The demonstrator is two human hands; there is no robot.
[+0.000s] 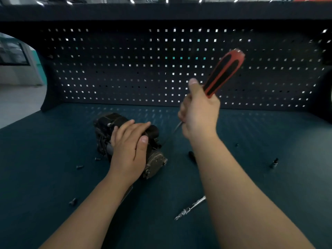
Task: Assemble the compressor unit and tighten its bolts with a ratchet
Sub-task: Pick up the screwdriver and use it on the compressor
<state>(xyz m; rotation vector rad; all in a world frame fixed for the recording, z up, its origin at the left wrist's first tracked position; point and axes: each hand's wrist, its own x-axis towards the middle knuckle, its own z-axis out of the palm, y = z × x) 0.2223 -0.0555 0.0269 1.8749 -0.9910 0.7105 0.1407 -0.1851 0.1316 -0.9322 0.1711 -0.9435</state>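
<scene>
Most of what lies under our fingers is dark bench mat [53, 159]. One compressor unit [106, 126] sits on it directly beneath our left hand [129, 144], long axis running far-left to near-right. The left fingers lie flat across its top, pressing. Our right hand [199, 114] hangs raised just right of the unit, fingers wrapped round the ratchet [224, 72], handle tilted up-right and shaft aimed down-left at the unit. Loose bolts [80, 166] lie left of the left fingers.

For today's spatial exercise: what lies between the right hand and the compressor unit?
Head view: the thin metal shaft of the red-handled tool runs down from the right hand toward the compressor unit, over bare bench mat.
</scene>
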